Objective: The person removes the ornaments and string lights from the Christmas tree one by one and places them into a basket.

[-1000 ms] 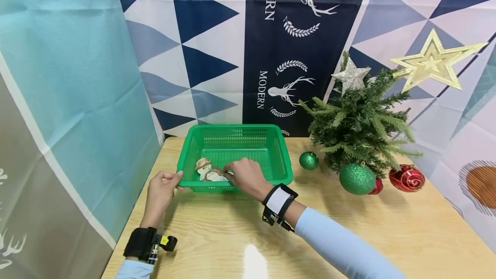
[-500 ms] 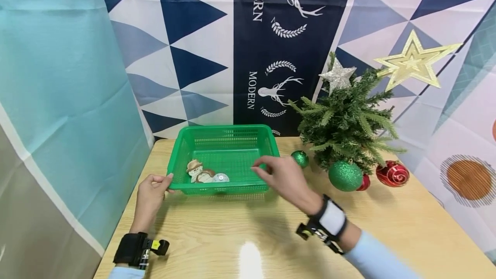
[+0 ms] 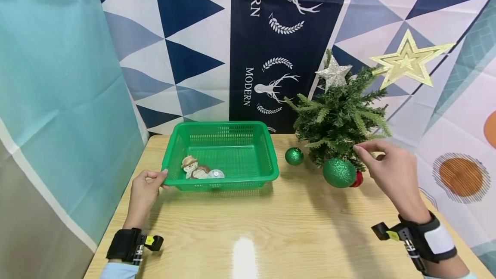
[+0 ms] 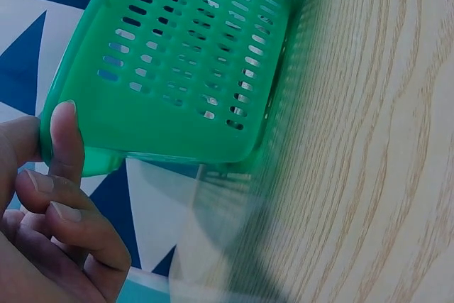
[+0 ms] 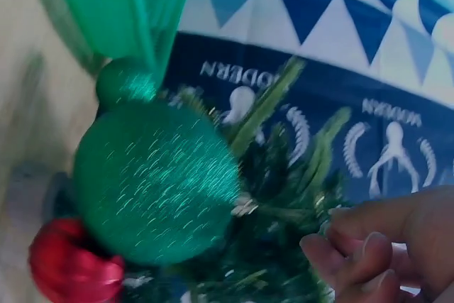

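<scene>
A green plastic basket [image 3: 267, 178] stands on the table at the back left. My left hand [image 3: 144, 193] pinches its near left corner by the rim; in the left wrist view my left hand [image 4: 67, 204] has the thumb and index finger at that rim. Inside the basket lie a snowman ornament [image 3: 196, 172] and a round pale disc [image 3: 215, 174]. My right hand [image 3: 391, 171] is beside the small Christmas tree [image 3: 337, 124], just right of a glittery green bauble [image 3: 339, 172]. Thumb and index fingertips meet close to the branches; whether they pinch anything is unclear.
A smaller green bauble [image 3: 294, 156] sits between basket and tree, and a red bauble [image 3: 357, 179] shows behind the large green one. A silver star [image 3: 334, 73] and a gold star [image 3: 407, 61] top the tree. Patterned cloth hangs behind.
My right hand has left the basket and moved right to the tree, now covering the swirled red bauble. My left hand stays at the basket rim. The head view has shifted slightly.
</scene>
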The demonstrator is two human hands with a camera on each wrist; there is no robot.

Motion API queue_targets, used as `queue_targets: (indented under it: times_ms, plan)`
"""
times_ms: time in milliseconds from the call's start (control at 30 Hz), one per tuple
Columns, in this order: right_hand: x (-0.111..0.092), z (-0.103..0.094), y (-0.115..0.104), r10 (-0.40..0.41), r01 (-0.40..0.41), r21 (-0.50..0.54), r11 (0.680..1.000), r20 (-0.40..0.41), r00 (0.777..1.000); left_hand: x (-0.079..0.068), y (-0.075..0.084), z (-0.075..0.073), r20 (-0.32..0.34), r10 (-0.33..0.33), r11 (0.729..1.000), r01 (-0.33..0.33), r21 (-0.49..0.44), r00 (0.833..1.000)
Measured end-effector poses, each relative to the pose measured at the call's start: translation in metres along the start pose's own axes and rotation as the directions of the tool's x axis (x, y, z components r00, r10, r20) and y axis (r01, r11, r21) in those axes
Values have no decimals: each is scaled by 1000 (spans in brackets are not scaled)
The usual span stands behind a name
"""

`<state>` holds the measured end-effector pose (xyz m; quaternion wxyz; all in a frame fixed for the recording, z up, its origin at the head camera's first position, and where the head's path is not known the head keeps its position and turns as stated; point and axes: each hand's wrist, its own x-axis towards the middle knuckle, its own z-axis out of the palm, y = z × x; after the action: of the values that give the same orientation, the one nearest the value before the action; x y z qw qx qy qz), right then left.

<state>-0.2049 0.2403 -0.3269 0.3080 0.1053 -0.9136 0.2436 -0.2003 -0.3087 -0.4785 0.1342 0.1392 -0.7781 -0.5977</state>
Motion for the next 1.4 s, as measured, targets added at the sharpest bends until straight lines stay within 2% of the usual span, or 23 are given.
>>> queue_targets:
  times_ms: [200, 467, 633, 733, 767, 1000, 1300, 1400]
  plan:
    - [4, 15, 18, 79, -85, 45, 995, 127, 989, 1, 1, -3, -2, 3, 1000, -3, 8, 1000]
    - [7, 18, 22, 144, -174, 166, 971, 178, 974, 0, 2, 0, -16, -5, 1000, 5, -6, 1000]
    - [9, 16, 22, 220, -297, 290, 910, 270, 938, 2, 2, 1, -23, -4, 1000, 4, 0, 1000]
    - [9, 16, 24, 215, -329, 344, 879, 330, 919, 2, 3, 1, -18, -1, 1000, 2, 9, 1000]
    - [9, 16, 25, 206, -326, 347, 880, 339, 918, 2, 3, 1, -17, -3, 1000, 3, 11, 1000]
    - [8, 17, 29, 192, -304, 377, 875, 307, 932, 1, 2, -1, -16, -10, 1000, 10, 8, 1000]
    - [8, 14, 37, 221, -331, 394, 857, 298, 928, 0, 3, -1, -20, -12, 1000, 12, 10, 1000]
    - [10, 10, 38, 216, -304, 369, 878, 261, 941, 0, 3, 0, -20, -16, 1000, 16, 4, 1000]
